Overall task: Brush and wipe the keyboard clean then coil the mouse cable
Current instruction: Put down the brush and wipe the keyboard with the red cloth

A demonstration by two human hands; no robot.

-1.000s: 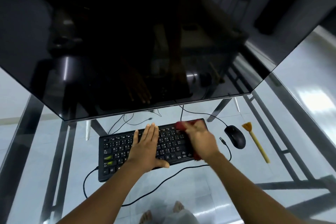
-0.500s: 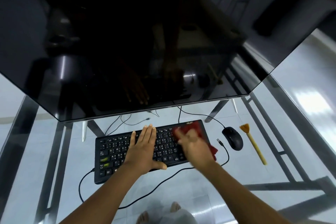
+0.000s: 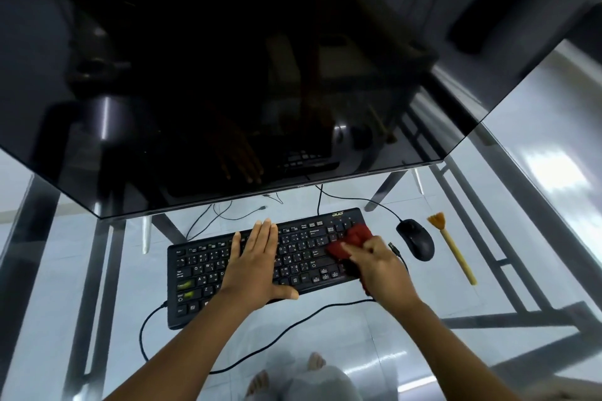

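A black keyboard (image 3: 202, 273) lies on the glass table below the monitor. My left hand (image 3: 257, 264) rests flat on its middle keys, fingers together. My right hand (image 3: 378, 267) grips a red cloth (image 3: 353, 238) pressed on the keyboard's right end. A black mouse (image 3: 416, 239) sits just right of the keyboard, its cable (image 3: 374, 202) running back under the monitor. A yellow brush (image 3: 452, 247) with orange bristles lies right of the mouse.
A large dark monitor (image 3: 228, 75) overhangs the back of the glass table (image 3: 537, 172). The keyboard cable (image 3: 260, 348) loops across the front. A loose plug end (image 3: 395, 249) lies between keyboard and mouse. Bare feet (image 3: 260, 381) show through the glass.
My right hand has slid the red cloth back and forth over the keyboard's right end, now nearer the right edge. My left hand stays flat on the keys.
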